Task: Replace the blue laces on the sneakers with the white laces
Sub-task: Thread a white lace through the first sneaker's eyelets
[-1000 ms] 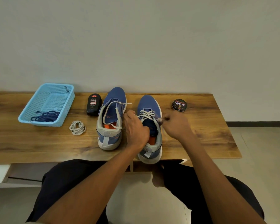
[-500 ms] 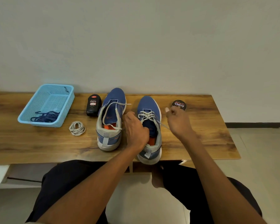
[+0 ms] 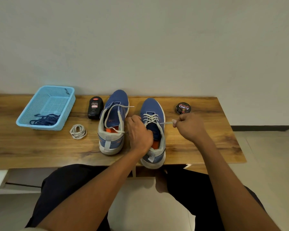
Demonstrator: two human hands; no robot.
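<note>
A wooden surface (image 3: 207, 147) against a pale wall is seen from above; places are given relative to the right sneaker (image 3: 153, 130). Far to its left, a light blue basket (image 3: 32, 114) holds the removed blue laces (image 3: 46, 120). Nearer, a coiled white lace (image 3: 78, 131) lies unused, and a black polish bottle (image 3: 95, 107) stands behind it. Just left, the left sneaker (image 3: 113, 124) carries a white lace threaded only loosely. On the right sneaker, several white crossings are laced near the toe; the upper eyelets appear unfinished. The left hand (image 3: 138, 132) is curled over its opening, and what it grips cannot be told. The right hand (image 3: 188, 126) pinches a white lace end (image 3: 167, 122), drawn taut rightward. A polish tin (image 3: 183, 108) sits behind. Both sneakers lie lengthwise, toes towards the wall, heels towards the person.
</note>
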